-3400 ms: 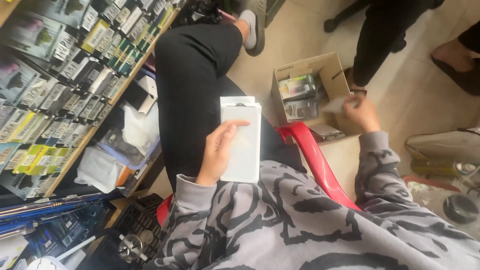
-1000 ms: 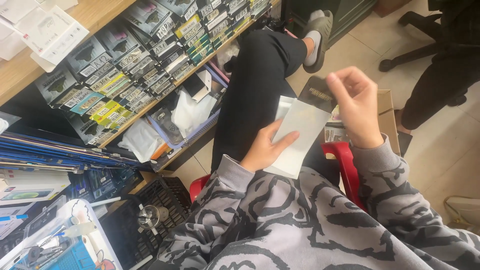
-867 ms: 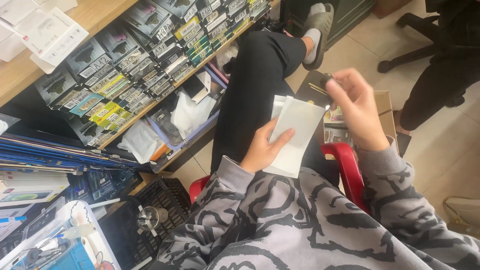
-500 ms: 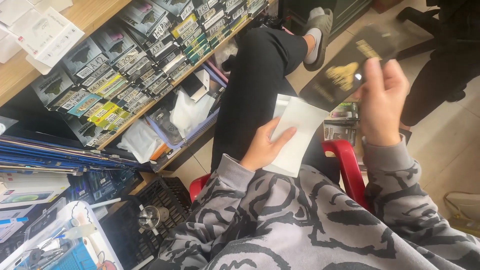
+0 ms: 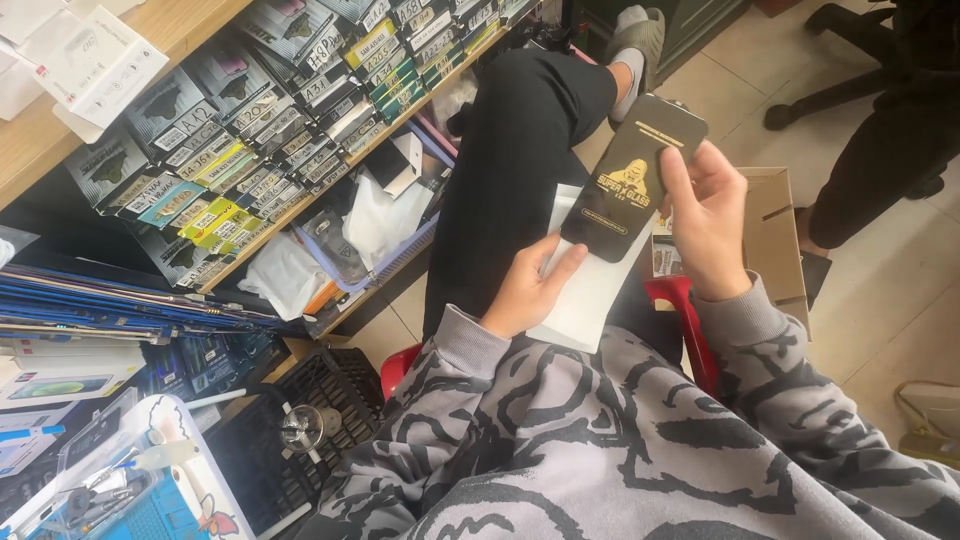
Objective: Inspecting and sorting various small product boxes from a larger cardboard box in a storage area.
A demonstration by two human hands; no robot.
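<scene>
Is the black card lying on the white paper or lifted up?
Lifted up: the right hand holds the flat black card above the white sheet.
</scene>
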